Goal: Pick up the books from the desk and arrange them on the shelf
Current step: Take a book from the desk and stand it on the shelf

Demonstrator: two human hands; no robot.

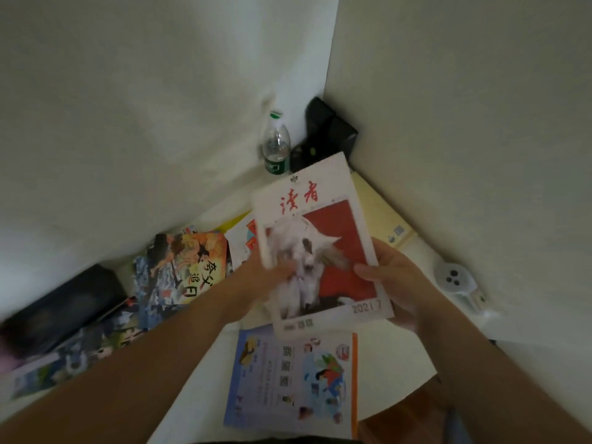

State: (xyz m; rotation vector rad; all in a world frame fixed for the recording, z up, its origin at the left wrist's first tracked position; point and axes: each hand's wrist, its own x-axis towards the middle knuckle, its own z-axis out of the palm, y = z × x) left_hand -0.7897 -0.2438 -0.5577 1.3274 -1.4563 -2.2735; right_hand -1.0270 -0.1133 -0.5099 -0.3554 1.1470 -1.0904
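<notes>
Magazine raised over desk, both my hands gripping.
Long axis runs near-to-far, title end far; right hand pinches its right edge, left hand grips the left.

The magazine had a smooth, slightly glossy paper cover, and so had the booklet on the desk. The desk looked matt white; the bottle was clear plastic.

One head-worn wide-angle view looks steeply down and forward from close above the desk. It faces a wall corner. The left edge looks blurred, probably from motion.
</notes>
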